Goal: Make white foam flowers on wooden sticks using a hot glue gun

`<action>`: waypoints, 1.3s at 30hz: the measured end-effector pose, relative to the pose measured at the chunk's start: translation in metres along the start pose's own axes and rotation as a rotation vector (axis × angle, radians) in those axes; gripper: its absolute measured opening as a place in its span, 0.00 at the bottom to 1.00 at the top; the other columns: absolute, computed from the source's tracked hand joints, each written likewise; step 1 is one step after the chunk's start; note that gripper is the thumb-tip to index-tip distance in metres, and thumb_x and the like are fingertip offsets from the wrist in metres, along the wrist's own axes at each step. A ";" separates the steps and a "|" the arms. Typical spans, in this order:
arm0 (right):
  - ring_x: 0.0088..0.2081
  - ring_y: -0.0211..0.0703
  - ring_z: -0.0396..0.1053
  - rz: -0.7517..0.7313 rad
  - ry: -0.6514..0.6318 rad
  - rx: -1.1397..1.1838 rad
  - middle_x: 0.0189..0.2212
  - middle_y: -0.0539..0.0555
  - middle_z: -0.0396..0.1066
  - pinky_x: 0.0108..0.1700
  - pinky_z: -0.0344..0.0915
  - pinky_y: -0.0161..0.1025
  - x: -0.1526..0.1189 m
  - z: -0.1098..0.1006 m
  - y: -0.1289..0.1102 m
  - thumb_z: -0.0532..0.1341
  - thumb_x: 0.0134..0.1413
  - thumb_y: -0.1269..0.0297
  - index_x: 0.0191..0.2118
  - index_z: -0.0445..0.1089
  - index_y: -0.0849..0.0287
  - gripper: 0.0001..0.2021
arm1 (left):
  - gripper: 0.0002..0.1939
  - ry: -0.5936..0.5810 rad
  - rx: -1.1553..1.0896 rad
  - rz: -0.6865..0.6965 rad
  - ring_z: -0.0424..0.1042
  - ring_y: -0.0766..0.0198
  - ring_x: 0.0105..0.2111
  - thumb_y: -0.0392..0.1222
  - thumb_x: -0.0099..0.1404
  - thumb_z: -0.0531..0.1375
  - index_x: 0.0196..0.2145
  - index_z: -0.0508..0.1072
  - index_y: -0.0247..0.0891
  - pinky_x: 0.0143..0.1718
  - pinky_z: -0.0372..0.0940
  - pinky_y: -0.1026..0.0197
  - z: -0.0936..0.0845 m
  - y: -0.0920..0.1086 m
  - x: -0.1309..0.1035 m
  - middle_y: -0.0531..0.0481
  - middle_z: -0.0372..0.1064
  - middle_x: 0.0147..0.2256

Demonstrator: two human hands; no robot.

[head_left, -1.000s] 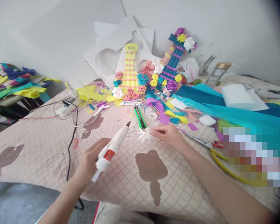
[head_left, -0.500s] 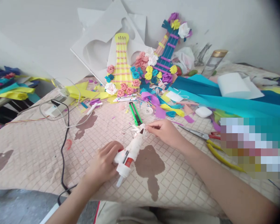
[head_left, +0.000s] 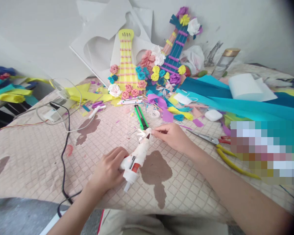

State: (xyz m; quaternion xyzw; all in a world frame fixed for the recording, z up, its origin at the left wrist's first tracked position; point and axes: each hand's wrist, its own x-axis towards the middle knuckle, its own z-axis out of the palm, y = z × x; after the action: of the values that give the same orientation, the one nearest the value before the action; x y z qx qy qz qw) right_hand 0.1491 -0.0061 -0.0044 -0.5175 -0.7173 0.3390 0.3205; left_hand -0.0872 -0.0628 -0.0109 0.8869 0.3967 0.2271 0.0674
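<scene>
My left hand (head_left: pixel 114 166) is wrapped round the handle of a white hot glue gun (head_left: pixel 138 156), with a glue stick (head_left: pixel 127 186) poking from its back end. The gun's dark nozzle points away from me and meets a small white piece (head_left: pixel 149 131). That piece is pinched between the fingertips of my right hand (head_left: pixel 170 135); it looks like crumpled paper, but its exact kind is too small to tell. Just beyond the nozzle lies a green box cutter (head_left: pixel 140 117), with small white scraps (head_left: pixel 140 133) close to its near end.
Scissors (head_left: pixel 205 137) and yellow-handled pliers (head_left: pixel 235 166) lie to the right. A yellow paper guitar (head_left: pixel 126 62) and a blue one (head_left: pixel 176 52) lean at the back among paper flowers and scraps. A black cable (head_left: pixel 63 163) crosses the left side.
The view has shifted slightly. Both hands, the glue gun and the small white piece keep nearly the same places relative to each other.
</scene>
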 end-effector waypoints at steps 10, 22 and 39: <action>0.21 0.34 0.56 0.001 0.007 -0.010 0.19 0.49 0.66 0.23 0.47 0.34 0.000 -0.001 0.001 0.56 0.52 0.55 0.30 0.76 0.62 0.17 | 0.06 -0.010 0.000 0.000 0.64 0.62 0.26 0.38 0.62 0.51 0.29 0.64 0.34 0.25 0.61 0.62 0.004 -0.003 -0.002 0.46 0.64 0.25; 0.22 0.35 0.58 0.016 -0.002 -0.019 0.19 0.50 0.66 0.23 0.48 0.34 0.001 -0.001 0.001 0.56 0.52 0.55 0.29 0.76 0.62 0.16 | 0.08 -0.015 0.004 0.001 0.65 0.63 0.25 0.38 0.62 0.51 0.28 0.65 0.34 0.25 0.61 0.62 0.004 -0.003 -0.001 0.46 0.65 0.25; 0.21 0.34 0.56 0.035 -0.001 -0.011 0.19 0.50 0.66 0.23 0.49 0.34 0.000 -0.001 -0.002 0.56 0.52 0.55 0.29 0.76 0.62 0.16 | 0.05 0.042 0.029 0.002 0.68 0.62 0.29 0.36 0.60 0.53 0.35 0.65 0.34 0.29 0.64 0.62 0.002 -0.002 -0.002 0.45 0.69 0.31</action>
State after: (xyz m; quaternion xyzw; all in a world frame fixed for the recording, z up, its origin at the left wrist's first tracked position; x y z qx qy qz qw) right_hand 0.1495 -0.0064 -0.0023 -0.5317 -0.7100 0.3410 0.3114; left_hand -0.0882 -0.0629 -0.0141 0.8831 0.4005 0.2400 0.0458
